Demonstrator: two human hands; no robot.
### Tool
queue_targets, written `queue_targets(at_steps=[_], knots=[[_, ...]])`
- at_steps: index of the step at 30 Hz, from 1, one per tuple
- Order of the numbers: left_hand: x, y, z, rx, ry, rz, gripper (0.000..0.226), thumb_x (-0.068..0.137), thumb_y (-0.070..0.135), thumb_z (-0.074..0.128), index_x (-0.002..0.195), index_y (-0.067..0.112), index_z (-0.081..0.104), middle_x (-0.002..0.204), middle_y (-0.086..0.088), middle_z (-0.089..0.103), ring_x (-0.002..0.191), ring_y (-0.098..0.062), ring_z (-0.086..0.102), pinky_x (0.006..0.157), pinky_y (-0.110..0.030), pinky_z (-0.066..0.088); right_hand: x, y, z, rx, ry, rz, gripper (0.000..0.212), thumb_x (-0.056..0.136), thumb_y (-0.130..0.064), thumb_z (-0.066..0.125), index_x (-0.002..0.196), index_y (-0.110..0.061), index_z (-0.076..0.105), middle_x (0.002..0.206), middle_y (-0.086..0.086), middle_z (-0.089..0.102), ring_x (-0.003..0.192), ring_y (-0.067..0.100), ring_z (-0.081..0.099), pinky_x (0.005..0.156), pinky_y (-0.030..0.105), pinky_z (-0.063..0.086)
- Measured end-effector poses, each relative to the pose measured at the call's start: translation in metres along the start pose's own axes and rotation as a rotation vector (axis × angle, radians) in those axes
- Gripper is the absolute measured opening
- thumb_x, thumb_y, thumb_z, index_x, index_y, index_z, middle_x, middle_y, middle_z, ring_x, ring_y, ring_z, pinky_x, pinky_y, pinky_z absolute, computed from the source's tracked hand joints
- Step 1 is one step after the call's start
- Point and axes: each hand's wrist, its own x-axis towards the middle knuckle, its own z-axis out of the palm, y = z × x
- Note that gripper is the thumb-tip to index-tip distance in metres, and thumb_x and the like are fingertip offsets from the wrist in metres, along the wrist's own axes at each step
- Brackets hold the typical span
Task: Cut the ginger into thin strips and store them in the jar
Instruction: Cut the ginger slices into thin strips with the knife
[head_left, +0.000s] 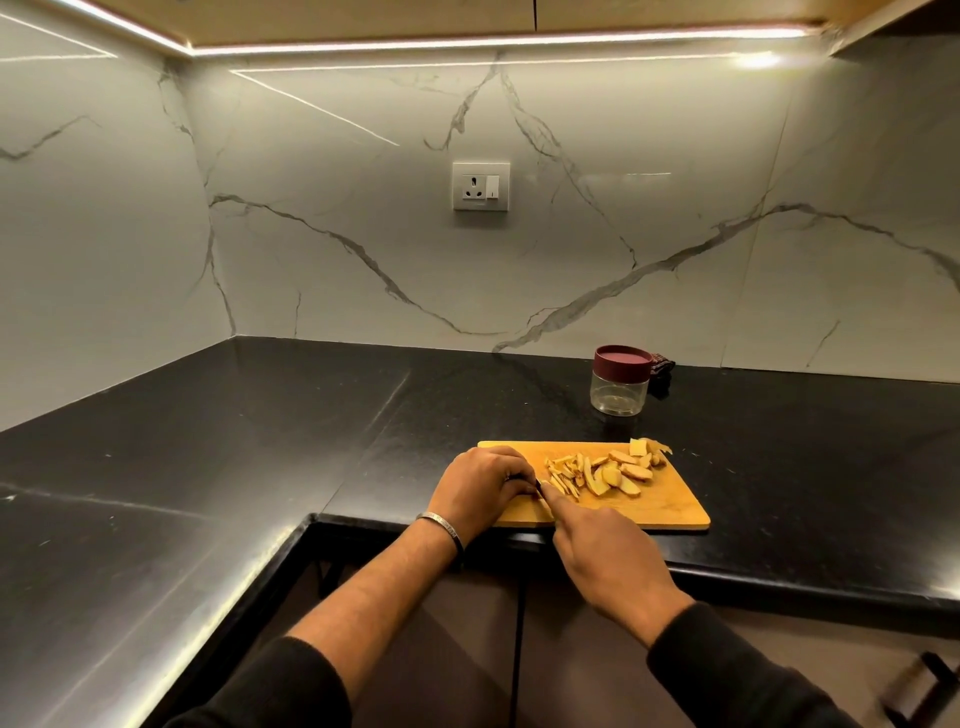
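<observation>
A black stone counter (208, 441) wraps a corner under marble walls. Nearest, the right hand (608, 556) curls round what seems a knife handle, forefinger extended; the blade is barely visible. The left hand (480, 486) sits knuckled on the wooden board (670, 506), fingers tucked — whether it pins a piece, I cannot tell. Ginger (602, 473) lies mid-board as strips and slices: light, firm, likely damp and slippery — best pinched in small bunches. Beyond, the jar (621, 384) stands lidded, so it needs opening first.
</observation>
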Motion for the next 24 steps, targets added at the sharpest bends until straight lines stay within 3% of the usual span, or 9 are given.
queue_targets(at_steps=[8, 14, 19, 24], knots=[[0.001, 0.0, 0.001, 0.007, -0.002, -0.019, 0.01, 0.089, 0.027, 0.071, 0.094, 0.021, 0.078, 0.097, 0.005, 0.074, 0.085, -0.008, 0.067, 0.081, -0.02, 0.054, -0.007, 0.002, -0.003, -0.012, -0.03, -0.006, 0.056, 0.108, -0.036, 0.034, 0.159, -0.038, 0.013, 0.095, -0.005, 0.059, 0.085, 0.009, 0.056, 0.078, 0.027, 0.05], [0.0, 0.002, -0.001, -0.001, 0.001, -0.043, 0.009, 0.087, 0.026, 0.073, 0.093, 0.021, 0.077, 0.096, 0.003, 0.074, 0.083, -0.011, 0.068, 0.078, -0.03, 0.058, -0.033, -0.003, -0.011, -0.204, -0.018, -0.012, 0.059, 0.108, -0.036, 0.033, 0.159, -0.037, 0.003, 0.092, -0.006, 0.047, 0.08, 0.01, 0.046, 0.071, 0.025, 0.036], [-0.001, 0.002, -0.002, 0.007, -0.002, -0.03, 0.008, 0.088, 0.026, 0.072, 0.095, 0.022, 0.076, 0.097, 0.004, 0.073, 0.084, -0.01, 0.068, 0.078, -0.026, 0.057, -0.043, 0.003, -0.013, -0.272, -0.007, -0.017, 0.061, 0.109, -0.034, 0.034, 0.159, -0.04, 0.0, 0.092, -0.007, 0.048, 0.082, 0.01, 0.052, 0.077, 0.026, 0.046], [0.001, 0.003, -0.001, 0.051, -0.052, -0.026, 0.013, 0.093, 0.029, 0.066, 0.101, 0.026, 0.076, 0.109, 0.007, 0.068, 0.091, -0.01, 0.065, 0.081, -0.03, 0.057, -0.044, 0.003, -0.011, -0.289, 0.005, -0.001, 0.061, 0.109, -0.035, 0.033, 0.158, -0.041, -0.001, 0.09, -0.006, 0.046, 0.078, 0.009, 0.047, 0.073, 0.024, 0.041]])
